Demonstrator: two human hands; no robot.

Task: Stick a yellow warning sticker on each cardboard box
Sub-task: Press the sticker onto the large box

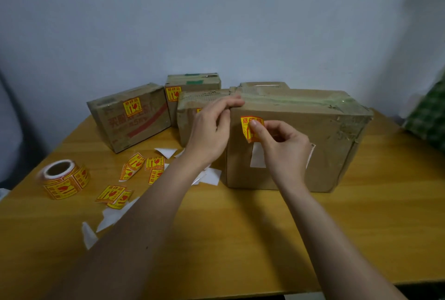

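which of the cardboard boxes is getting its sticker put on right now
The big box at the front right: the right hand presses a yellow sticker onto its front, and the left hand steadies its corner.

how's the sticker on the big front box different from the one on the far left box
The sticker on the big front box is partly covered by the right hand, its lower edge curling off the cardboard. The sticker on the far left box lies flat, untouched and fully visible. Both are yellow with red print.
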